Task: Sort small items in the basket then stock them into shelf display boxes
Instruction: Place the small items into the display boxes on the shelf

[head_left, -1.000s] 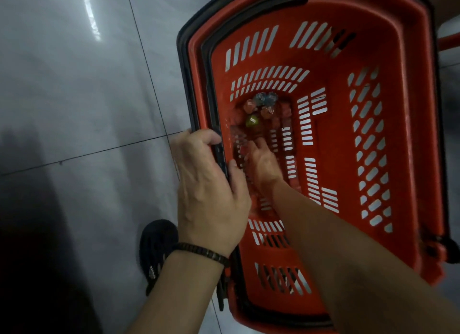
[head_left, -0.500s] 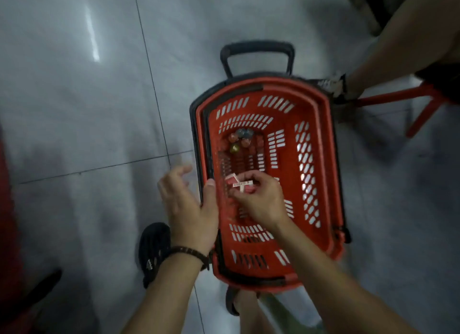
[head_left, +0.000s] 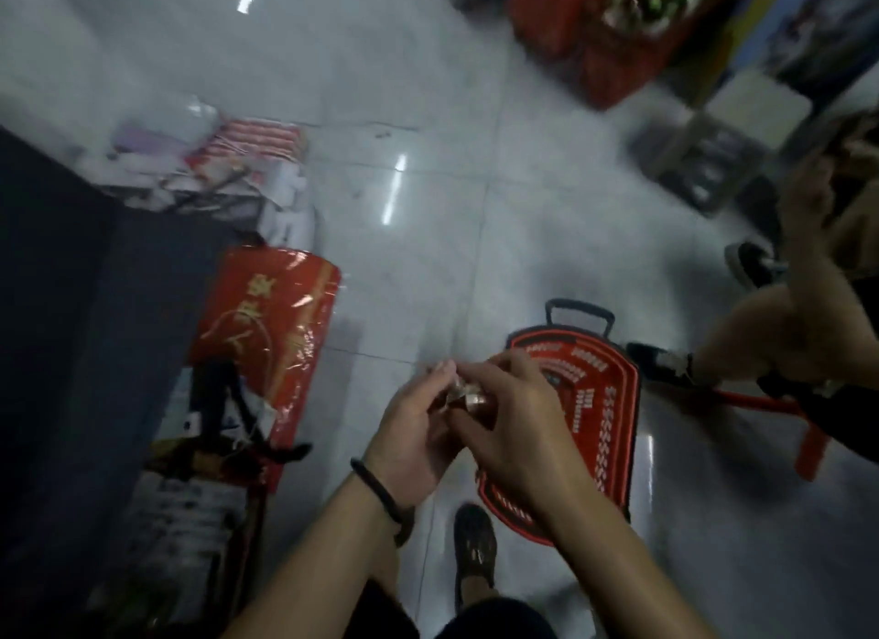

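Note:
The red plastic basket point(head_left: 613, 400) with a black pull handle stands on the tiled floor, low and right of centre. Both my hands are raised above its left rim and meet over a few small wrapped items point(head_left: 463, 393). My right hand point(head_left: 513, 419) curls its fingers round these small items. My left hand point(head_left: 414, 429), with a dark bracelet at the wrist, cups beside them and its fingertips touch the bundle. Blur hides what the items are. The basket's inside is mostly hidden by my right hand.
A red printed bag point(head_left: 271, 334) and cluttered goods lie along a dark shelf unit point(head_left: 62, 353) at left. Another person point(head_left: 785, 334) sits at right on a red stool point(head_left: 804, 419). More red baskets point(head_left: 599, 34) stand at the far top. My shoe point(head_left: 475, 548) is beside the basket.
I have stood up and the view has lifted away from the basket. My right hand took small items out of the basket, and my left hand left the rim and joined it.

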Tool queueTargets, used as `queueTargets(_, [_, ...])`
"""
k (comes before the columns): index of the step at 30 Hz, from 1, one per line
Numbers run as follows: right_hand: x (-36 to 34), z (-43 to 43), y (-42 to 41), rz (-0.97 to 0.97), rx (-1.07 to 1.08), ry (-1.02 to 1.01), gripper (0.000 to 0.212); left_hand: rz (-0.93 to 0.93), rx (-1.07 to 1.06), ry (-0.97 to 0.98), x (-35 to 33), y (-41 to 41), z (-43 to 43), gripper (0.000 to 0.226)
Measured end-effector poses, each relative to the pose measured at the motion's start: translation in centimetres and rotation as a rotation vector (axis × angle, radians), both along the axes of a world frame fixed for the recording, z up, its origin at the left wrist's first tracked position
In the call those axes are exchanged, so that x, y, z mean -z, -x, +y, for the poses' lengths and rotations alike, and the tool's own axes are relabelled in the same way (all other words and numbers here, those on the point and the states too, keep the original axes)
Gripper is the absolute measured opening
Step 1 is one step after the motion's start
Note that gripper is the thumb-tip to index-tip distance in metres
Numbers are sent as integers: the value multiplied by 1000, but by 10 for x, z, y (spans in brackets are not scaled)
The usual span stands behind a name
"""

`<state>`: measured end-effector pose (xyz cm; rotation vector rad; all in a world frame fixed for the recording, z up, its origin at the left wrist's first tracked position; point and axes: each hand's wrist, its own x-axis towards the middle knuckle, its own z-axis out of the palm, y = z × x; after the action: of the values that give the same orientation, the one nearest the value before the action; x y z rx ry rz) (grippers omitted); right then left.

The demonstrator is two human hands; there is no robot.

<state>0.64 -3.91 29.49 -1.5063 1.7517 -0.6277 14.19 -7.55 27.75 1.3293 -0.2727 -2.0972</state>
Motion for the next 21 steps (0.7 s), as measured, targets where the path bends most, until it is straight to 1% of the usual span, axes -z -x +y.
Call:
queueTargets(2, [-41, 4, -21, 9, -123, 77, 53, 14, -64, -7, -39, -20, 9, 37])
queueTargets(4, [-80, 13, -46, 28, -259, 105, 61, 19, -172, 5, -80, -44, 25, 38])
queueTargets(6, [-116, 20, -70, -6, -299, 113, 65, 14, -284, 19, -115, -68, 41, 35])
queueTargets(7, [-133, 23, -83, -26, -311, 126, 61, 21, -347, 41, -130, -82, 50, 33])
queueTargets(10, [-164, 31, -118, -112, -321, 183, 35, 33, -485, 56, -159, -117, 70, 30])
queueTargets(12, [-178, 39, -141, -190, -328, 235, 24, 34, -564, 67, -173, -142, 84, 27])
queueTargets(14, [-193, 48, -170, -330, -331, 218, 27, 35, -642, 86, -185, -173, 101, 36])
queueTargets(16, [-209, 54, -201, -481, -339, 139, 34, 22, -684, 144, -193, -208, 120, 35])
queueTargets(18, [-222, 60, -236, -568, -389, 123, 33, -31, -724, 242, -204, -244, 142, 38])
queueTargets(19, [-228, 63, -254, -595, -412, 133, 28, -63, -745, 309, -212, -259, 154, 36])
queueTargets(21, [-243, 72, -298, -642, -464, 131, 12, -155, -778, 479, -230, -297, 182, 26])
